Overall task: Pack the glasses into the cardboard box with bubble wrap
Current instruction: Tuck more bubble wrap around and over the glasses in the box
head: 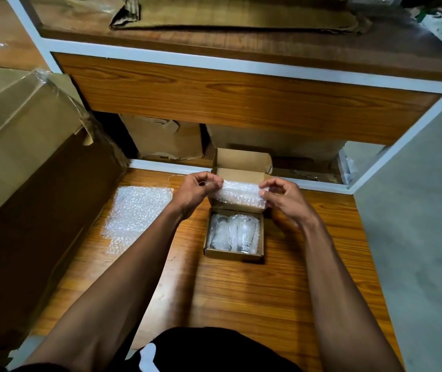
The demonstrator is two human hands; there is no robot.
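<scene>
A small cardboard box (232,254) stands open on the wooden surface, its lid (242,159) tipped back. Two clear glasses (246,233) lie side by side inside it. Just above the box's far end I hold a sheet of bubble wrap (238,196) stretched between both hands. My left hand (195,190) pinches its left edge and my right hand (281,197) pinches its right edge.
More bubble wrap (136,213) lies flat on the wood to the left of the box. A large cardboard carton (26,167) stands at the left. A wooden shelf with a white frame (241,103) overhangs the far side, with cardboard boxes under it. Grey floor lies to the right.
</scene>
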